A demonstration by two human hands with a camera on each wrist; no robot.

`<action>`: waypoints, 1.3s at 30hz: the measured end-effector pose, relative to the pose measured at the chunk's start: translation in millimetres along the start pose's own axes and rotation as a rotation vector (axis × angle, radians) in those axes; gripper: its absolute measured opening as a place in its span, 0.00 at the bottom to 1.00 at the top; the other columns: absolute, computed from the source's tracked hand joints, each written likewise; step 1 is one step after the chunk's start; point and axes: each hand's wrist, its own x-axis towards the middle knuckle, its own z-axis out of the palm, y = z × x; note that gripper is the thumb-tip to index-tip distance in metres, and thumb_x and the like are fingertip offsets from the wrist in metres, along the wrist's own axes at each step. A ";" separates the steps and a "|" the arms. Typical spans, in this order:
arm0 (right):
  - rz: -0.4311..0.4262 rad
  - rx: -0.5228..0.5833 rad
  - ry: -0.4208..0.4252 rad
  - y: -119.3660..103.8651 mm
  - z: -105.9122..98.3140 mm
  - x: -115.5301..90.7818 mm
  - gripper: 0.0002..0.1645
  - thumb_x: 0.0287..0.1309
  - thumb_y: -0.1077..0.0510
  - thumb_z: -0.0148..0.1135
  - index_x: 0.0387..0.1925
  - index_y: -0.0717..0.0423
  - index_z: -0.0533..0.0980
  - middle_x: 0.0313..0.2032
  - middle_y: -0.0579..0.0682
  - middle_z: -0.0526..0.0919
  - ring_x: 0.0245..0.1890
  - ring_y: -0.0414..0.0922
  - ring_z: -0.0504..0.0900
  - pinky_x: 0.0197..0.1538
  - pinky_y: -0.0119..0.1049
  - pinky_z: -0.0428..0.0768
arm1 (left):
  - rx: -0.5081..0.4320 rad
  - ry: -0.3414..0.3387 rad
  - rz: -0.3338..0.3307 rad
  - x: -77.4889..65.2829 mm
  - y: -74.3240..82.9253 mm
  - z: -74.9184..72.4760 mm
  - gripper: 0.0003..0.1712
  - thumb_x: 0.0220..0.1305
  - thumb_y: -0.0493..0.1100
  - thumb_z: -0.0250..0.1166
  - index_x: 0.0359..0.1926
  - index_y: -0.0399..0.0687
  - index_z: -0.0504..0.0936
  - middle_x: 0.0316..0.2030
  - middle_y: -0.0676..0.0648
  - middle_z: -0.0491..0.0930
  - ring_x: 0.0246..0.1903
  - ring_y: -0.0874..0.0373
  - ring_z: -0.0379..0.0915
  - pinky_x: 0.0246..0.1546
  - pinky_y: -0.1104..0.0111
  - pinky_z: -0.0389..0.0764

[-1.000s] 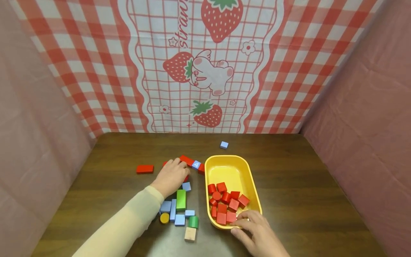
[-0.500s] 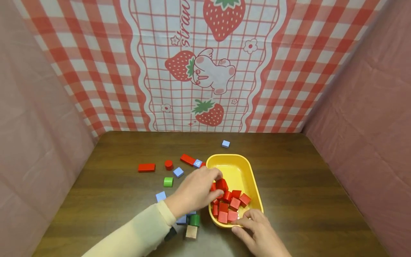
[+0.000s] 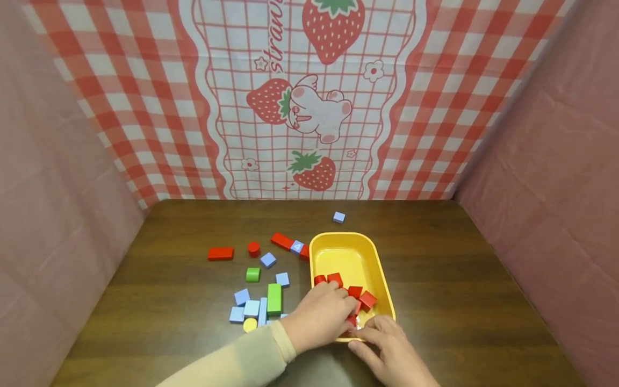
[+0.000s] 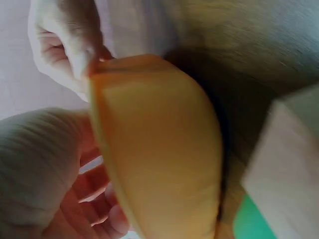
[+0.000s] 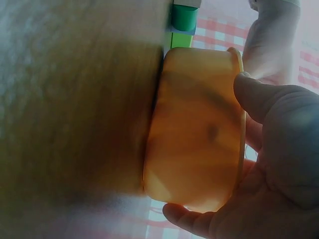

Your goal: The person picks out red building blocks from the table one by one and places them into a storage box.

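Note:
The yellow tray [image 3: 379, 269] stands on the table, with several red blocks [image 3: 367, 301] heaped in its near half. Over these blocks lies my left hand [image 3: 321, 314], reaching in across the left rim. Its fingers [image 4: 94, 199] are loosely bent inside the tray, and no block shows clearly held between them. The hand covers part of the heap. At the near right corner my right hand [image 3: 394, 349] grips the tray, its thumb [image 5: 251, 92] on the rim in the right wrist view.
Left of the tray lie a long green block [image 3: 274, 299], blue blocks [image 3: 242, 297], a yellow round block [image 3: 250, 324] and a red cylinder [image 3: 253, 249]. A red bar [image 3: 220, 253] lies farther left. One small blue block [image 3: 339, 217] is behind the tray.
My left hand has carried a red block from the table into the tray, let it go at the left side, and moved nearer over the heap. The right hand stays at the corner.

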 end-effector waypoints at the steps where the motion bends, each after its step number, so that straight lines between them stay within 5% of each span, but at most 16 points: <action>1: 0.000 -0.001 0.000 -0.1 0.0 0.2 0.07 0.59 0.47 0.79 0.39 0.34 0.89 0.37 0.28 0.75 0.41 0.32 0.72 0.45 0.35 0.76 | 0.033 0.008 0.004 -0.4 -1.0 1.6 0.08 0.68 0.57 0.74 0.41 0.62 0.88 0.35 0.59 0.84 0.37 0.61 0.73 0.40 0.71 0.74; 7: 0.019 0.003 -0.012 -0.4 -0.4 1.2 0.08 0.57 0.46 0.80 0.38 0.33 0.88 0.36 0.27 0.73 0.40 0.31 0.71 0.44 0.34 0.75 | 0.162 -0.010 -0.047 0.1 -9.6 5.9 0.08 0.70 0.49 0.73 0.48 0.61 0.92 0.41 0.55 0.86 0.41 0.58 0.77 0.44 0.67 0.78; 12: 0.023 0.002 -0.014 -1.7 -0.5 2.4 0.08 0.57 0.46 0.80 0.38 0.33 0.88 0.36 0.27 0.74 0.40 0.31 0.72 0.44 0.34 0.76 | 0.103 0.065 -0.108 0.5 -23.3 -0.5 0.10 0.71 0.53 0.71 0.47 0.57 0.91 0.39 0.55 0.85 0.39 0.59 0.75 0.43 0.68 0.78; 17: 0.067 0.017 -0.047 -3.3 -1.1 3.3 0.06 0.60 0.45 0.79 0.38 0.32 0.88 0.36 0.25 0.74 0.40 0.30 0.72 0.45 0.34 0.76 | 0.009 0.280 -0.330 4.0 -66.8 -15.5 0.14 0.70 0.42 0.68 0.55 0.49 0.85 0.48 0.48 0.84 0.44 0.54 0.78 0.46 0.64 0.82; 19: 0.068 0.013 -0.046 -3.5 -1.2 3.1 0.05 0.60 0.45 0.79 0.37 0.32 0.88 0.36 0.25 0.74 0.40 0.30 0.72 0.46 0.34 0.76 | -0.010 0.285 -0.414 5.5 -87.3 -16.9 0.16 0.71 0.39 0.67 0.58 0.48 0.86 0.53 0.46 0.82 0.49 0.51 0.78 0.50 0.61 0.83; 21: 0.055 0.004 -0.040 -3.1 -1.1 2.6 0.05 0.60 0.46 0.79 0.38 0.33 0.89 0.36 0.26 0.75 0.41 0.31 0.72 0.46 0.35 0.76 | -0.009 0.209 -0.444 6.4 -103.5 -15.3 0.19 0.72 0.37 0.67 0.62 0.49 0.86 0.56 0.44 0.81 0.52 0.49 0.76 0.54 0.58 0.82; 26: 0.087 0.001 -0.061 -3.7 -1.7 1.7 0.06 0.60 0.44 0.79 0.39 0.34 0.89 0.37 0.26 0.75 0.42 0.31 0.73 0.47 0.35 0.77 | 0.021 -0.050 -0.344 8.2 -122.3 -0.6 0.25 0.75 0.40 0.66 0.71 0.51 0.81 0.62 0.40 0.76 0.57 0.45 0.71 0.62 0.54 0.79; 29: 0.100 0.006 -0.077 -4.6 -1.9 2.4 0.06 0.60 0.44 0.78 0.39 0.33 0.89 0.37 0.26 0.76 0.42 0.30 0.73 0.47 0.35 0.78 | 0.060 -0.126 -0.320 9.0 -123.4 7.3 0.26 0.77 0.42 0.63 0.73 0.51 0.78 0.66 0.39 0.73 0.60 0.44 0.68 0.66 0.53 0.77; 35: 0.068 0.002 -0.064 -3.0 -1.2 3.7 0.06 0.59 0.45 0.79 0.39 0.33 0.89 0.37 0.25 0.76 0.42 0.31 0.73 0.48 0.35 0.77 | 0.120 -0.054 -0.271 7.8 -119.9 10.8 0.15 0.72 0.44 0.69 0.56 0.48 0.89 0.62 0.43 0.79 0.57 0.45 0.72 0.59 0.55 0.78; 39: 0.071 -0.008 -0.072 -1.7 -2.2 3.8 0.06 0.60 0.44 0.78 0.38 0.32 0.88 0.38 0.25 0.77 0.43 0.31 0.75 0.50 0.37 0.78 | 0.101 -0.039 -0.213 8.2 -117.9 10.7 0.09 0.65 0.44 0.76 0.44 0.47 0.90 0.46 0.47 0.89 0.47 0.48 0.78 0.51 0.57 0.81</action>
